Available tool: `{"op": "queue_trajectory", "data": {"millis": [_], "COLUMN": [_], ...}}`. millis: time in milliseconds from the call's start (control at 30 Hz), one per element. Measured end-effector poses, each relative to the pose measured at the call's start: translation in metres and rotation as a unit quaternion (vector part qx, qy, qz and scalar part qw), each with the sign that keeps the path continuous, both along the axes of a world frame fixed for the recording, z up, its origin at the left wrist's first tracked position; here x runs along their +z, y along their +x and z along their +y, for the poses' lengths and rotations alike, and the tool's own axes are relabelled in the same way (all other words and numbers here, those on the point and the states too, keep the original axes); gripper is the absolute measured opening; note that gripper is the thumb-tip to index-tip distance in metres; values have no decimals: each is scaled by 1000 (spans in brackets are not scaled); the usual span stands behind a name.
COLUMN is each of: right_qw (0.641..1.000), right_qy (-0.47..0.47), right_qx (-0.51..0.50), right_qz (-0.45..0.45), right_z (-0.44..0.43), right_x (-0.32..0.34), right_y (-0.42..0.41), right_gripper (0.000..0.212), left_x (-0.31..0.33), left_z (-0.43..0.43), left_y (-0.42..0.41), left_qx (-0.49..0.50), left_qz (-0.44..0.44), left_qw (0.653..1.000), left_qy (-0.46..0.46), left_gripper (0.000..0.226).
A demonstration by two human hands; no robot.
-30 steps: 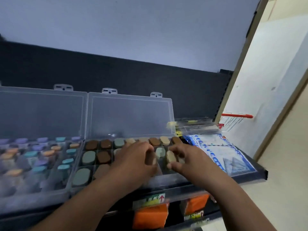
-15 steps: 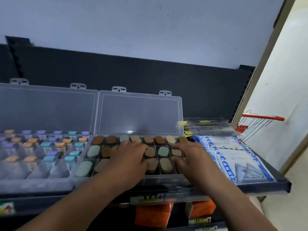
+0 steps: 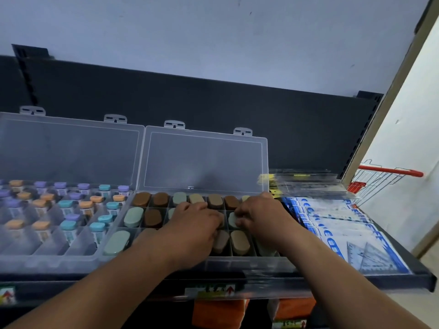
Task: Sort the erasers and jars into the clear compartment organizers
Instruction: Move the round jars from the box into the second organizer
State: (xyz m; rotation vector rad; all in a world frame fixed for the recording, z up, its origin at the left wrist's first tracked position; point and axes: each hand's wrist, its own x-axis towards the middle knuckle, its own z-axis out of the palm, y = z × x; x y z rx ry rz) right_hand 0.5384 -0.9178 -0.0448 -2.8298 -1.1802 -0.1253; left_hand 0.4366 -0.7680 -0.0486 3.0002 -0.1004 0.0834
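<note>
Two clear organizers stand side by side on a dark shelf, lids up. The left organizer (image 3: 78, 254) holds small jars (image 3: 67, 205) with purple, orange and teal caps. The right organizer (image 3: 237, 260) holds oval erasers (image 3: 141, 199) in brown, green and tan. My left hand (image 3: 190, 226) rests palm down on the middle row, its fingertips at the back row. My right hand (image 3: 261, 214) lies beside it, fingers curled round the edge of a pale green eraser (image 3: 231, 220) in the middle row. The hands hide several compartments.
Blue-and-white packets of rulers and set squares (image 3: 344, 233) lie right of the eraser organizer, with clear packs (image 3: 306, 184) behind them. A red-handled wire basket (image 3: 380, 176) hangs past the shelf end. Orange packs (image 3: 218, 312) sit on the shelf below.
A second ago my right hand pinched a tan eraser; it now sits in the front row. Both hands have moved back to the middle row. The camera came closer.
</note>
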Motion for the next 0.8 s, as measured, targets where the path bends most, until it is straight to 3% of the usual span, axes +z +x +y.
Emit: {"op": "queue_trajectory", "data": {"millis": [200,367,567,800], "right_qw": [1000,996,995,996], "right_qy": [-13,79,17,-1], "right_qx": [18,32,23,-29], "right_qz": [14,-26,-95,-82], "right_z": [-1,-25,-43,-39], "right_x": [5,9,-24,-40], "right_y": [-5,-37,-77,-86], "right_gripper": [29,34,45,49], "left_x": [1,1,-12,-20], "left_z": [-4,-9,-17,-29], "left_y": [-6,-33,-49,-50], "left_qx": [11,-3,-26,-8], "left_qz": [-12,-34,-1,-18], "left_qw": [1000,999,999,998], "left_qy": [-6,-5,22,54], "left_gripper": [37,52,58,61]}}
